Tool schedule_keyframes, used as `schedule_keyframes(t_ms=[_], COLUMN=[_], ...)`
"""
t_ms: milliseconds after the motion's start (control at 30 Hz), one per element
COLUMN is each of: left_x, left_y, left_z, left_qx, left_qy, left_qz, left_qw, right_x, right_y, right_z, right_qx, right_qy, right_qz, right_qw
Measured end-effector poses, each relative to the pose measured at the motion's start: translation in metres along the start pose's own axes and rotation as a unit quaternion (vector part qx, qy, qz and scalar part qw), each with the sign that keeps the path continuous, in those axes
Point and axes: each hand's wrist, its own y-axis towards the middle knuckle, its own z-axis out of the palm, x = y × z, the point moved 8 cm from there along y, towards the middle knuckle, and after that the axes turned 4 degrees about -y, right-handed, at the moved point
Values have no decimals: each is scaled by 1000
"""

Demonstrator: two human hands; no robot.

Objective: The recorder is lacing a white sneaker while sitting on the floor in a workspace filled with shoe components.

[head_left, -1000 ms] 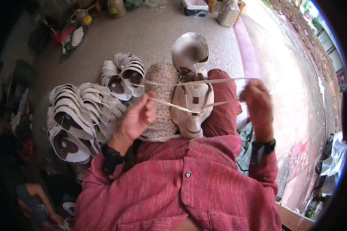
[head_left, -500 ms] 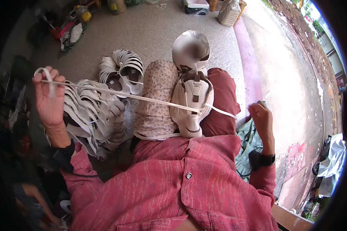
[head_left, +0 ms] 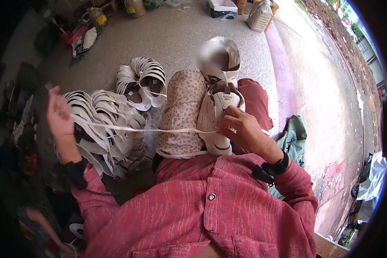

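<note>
A cream shoe (head_left: 208,114) with a mesh tongue rests between my knees, toe end toward me. From its lace area a long white shoelace (head_left: 159,130) runs taut to the left across a floral-print cloth (head_left: 182,112). My left hand (head_left: 59,114), raised at the far left and slightly blurred, is closed on the lace. My right hand (head_left: 245,131) lies over the right side of the shoe, its fingers pinched on the lace near the eyelets. Those fingers hide part of the eyelet rows.
Beyond the shoe stands another pale shoe upper (head_left: 231,51), partly blurred. Stacked shoe uppers (head_left: 101,120) lie left of my legs, with a fanned bundle (head_left: 141,81) farther off. Green cloth (head_left: 294,133) lies at the right. A large plastic jug (head_left: 260,16) stands at the back. Another person's arm (head_left: 47,228) shows lower left.
My right hand has come left from beside my knee onto the shoe and the lace. My left hand has dropped a little, and the lace now runs more level.
</note>
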Motion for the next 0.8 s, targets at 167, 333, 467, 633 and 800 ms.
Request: schedule_keyframes(t_ms=[167, 333, 467, 633, 800], left_x=[139, 234, 249, 260, 256], left_y=[-79, -144, -161, -169, -169], left_z=[128, 187, 202, 206, 211], left_qx=[193, 385, 418, 437, 431], left_qy=[335, 326, 426, 446, 447], left_qz=[-68, -119, -68, -29, 19], left_qw=[920, 855, 800, 781, 783], right_x=[5, -13, -15, -17, -16], right_y=[0, -7, -9, -12, -13], right_z=[-5, 1, 11, 18, 21], right_qx=[-9, -24, 33, 58, 50], right_qy=[84, 95, 202, 247, 281], right_qz=[36, 119, 213, 273, 259], right_qw=[996, 988, 955, 928, 923])
